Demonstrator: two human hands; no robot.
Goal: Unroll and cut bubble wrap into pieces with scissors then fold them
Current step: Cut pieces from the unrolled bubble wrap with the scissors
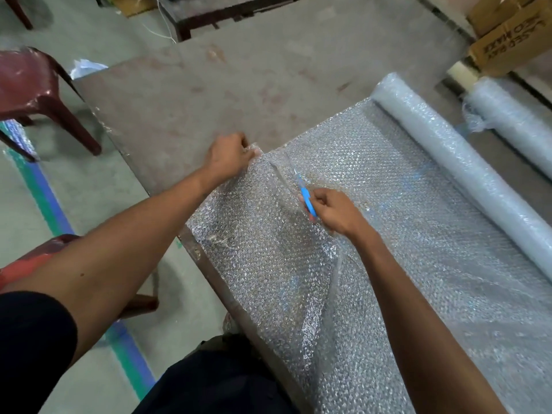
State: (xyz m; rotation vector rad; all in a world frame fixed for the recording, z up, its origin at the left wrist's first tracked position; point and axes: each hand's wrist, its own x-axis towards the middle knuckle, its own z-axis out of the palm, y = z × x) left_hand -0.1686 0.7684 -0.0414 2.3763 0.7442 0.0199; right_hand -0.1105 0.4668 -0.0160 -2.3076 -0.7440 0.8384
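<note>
Both grips clench: left hand [231, 155] on bubble wrap [388, 234], right hand [334, 212] hiding most of the scissors [305, 196].

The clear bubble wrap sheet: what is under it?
The brown worn tabletop shows faintly through the clear bubble wrap sheet. Anything lying beneath cannot be made out.

One readable marking only — dark capital letters printed on the side of a cardboard box [507, 40] standing just past the far end of the second bubble wrap roll [513, 127]. Seen upside down, the print seems to say "LASER RAY" over "RED MAKE" — uncertain.
</note>
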